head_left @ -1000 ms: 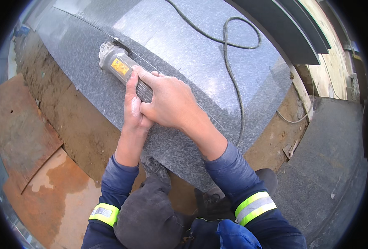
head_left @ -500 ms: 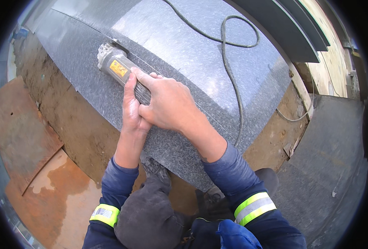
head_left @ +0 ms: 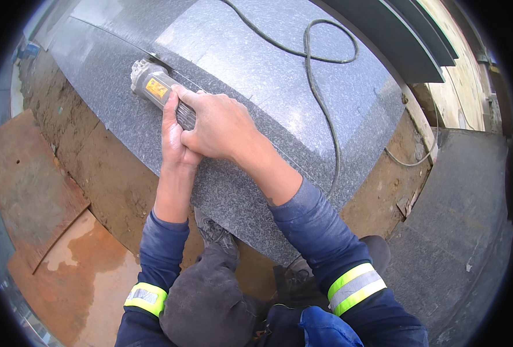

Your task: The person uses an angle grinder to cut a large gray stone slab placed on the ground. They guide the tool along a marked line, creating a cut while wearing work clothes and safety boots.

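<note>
A grey, dust-coated angle grinder [head_left: 158, 87] with a yellow label lies low over a large speckled grey stone slab [head_left: 109, 87], its disc edge along a long thin line across the slab. My left hand [head_left: 177, 137] grips the grinder's body from the left, thumb along it. My right hand [head_left: 219, 124] is wrapped over the same body from the right, overlapping my left. Both hands have whitish dust on them, and their lower fingers are partly hidden.
A black cable [head_left: 320, 98] loops over the slab. Dark panels [head_left: 412, 46] stand at upper right, with a pale board [head_left: 456, 98] beyond. Rusty sheets [head_left: 33, 185] lie on dirt [head_left: 83, 162] at left, dark slabs [head_left: 441, 202] at right. My shoes are beside the near edge.
Both hands and the grinder have moved a short way up and to the left along the line on the slab. My grip looks the same.
</note>
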A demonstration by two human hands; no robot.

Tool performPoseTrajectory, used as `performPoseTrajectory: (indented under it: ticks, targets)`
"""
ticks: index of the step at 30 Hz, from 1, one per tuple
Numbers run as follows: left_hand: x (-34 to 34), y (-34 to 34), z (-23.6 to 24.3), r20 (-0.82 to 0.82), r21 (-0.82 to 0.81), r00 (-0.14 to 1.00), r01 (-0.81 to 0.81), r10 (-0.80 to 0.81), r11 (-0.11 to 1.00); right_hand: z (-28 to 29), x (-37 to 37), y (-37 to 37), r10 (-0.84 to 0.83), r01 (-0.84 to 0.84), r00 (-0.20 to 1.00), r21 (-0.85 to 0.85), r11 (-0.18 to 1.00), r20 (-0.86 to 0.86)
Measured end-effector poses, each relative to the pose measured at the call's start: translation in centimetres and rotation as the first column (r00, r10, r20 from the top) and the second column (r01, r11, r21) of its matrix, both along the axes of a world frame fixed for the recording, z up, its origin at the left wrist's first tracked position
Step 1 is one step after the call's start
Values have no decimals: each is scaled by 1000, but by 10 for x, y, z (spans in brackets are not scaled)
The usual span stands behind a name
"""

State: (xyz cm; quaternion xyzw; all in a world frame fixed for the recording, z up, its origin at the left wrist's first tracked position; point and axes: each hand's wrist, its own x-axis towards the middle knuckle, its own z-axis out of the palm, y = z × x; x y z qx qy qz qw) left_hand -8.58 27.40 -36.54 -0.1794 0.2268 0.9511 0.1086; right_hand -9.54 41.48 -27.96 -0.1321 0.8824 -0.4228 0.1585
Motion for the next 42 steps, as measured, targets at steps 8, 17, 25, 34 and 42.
performPoseTrajectory:
  ticks: [8, 17, 25, 34, 42]
  targets:
    - [36, 32, 18, 31, 35, 999, 11, -12, 999, -2, 33, 17, -63, 68, 994, 57, 996, -84]
    - [16, 17, 7, -1, 23, 1000, 4, -4, 1000, -3, 11, 8, -17, 17, 1000, 44, 999, -17]
    - [5, 9, 9, 19, -8, 1000, -15, 15, 1000, -5, 0, 0, -12, 13, 999, 37, 999, -42]
    - [46, 40, 30, 34, -63, 999, 35, -33, 997, 0, 42, 25, -64, 65, 996, 17, 998, -62]
    - [34, 27, 12, -6, 52, 999, 44, -44, 998, 1, 29, 18, -41, 40, 998, -18, 999, -41]
